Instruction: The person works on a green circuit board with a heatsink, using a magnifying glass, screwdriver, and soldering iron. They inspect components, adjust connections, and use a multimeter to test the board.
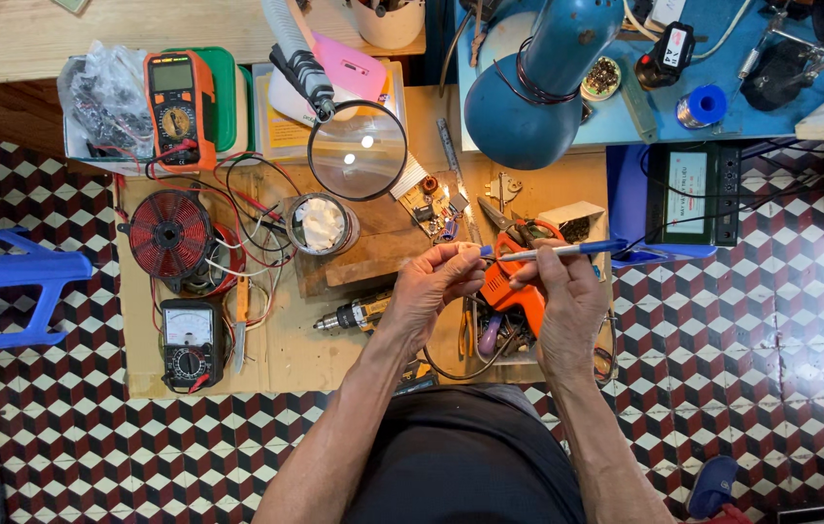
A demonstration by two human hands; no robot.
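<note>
Cardboard-topped bench [286, 359] on checkered floor tiles [761, 330].

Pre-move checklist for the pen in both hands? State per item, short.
1. Right hand grips the blue pen along its barrel: ok.
2. Left hand pinches the pen's left end: ok; whether that end is a cap or the tip: cannot tell.
3. Pen held level above the bench, touching nothing else: ok.
4. Space under the hands free: not ok; orange-handled scissors, an orange tool and loose wires lie directly below.
5. Magnifier lens over the pen: not ok; it sits up and to the left, apart from it.
6. Small drill near the left wrist, not touched: ok.
</note>
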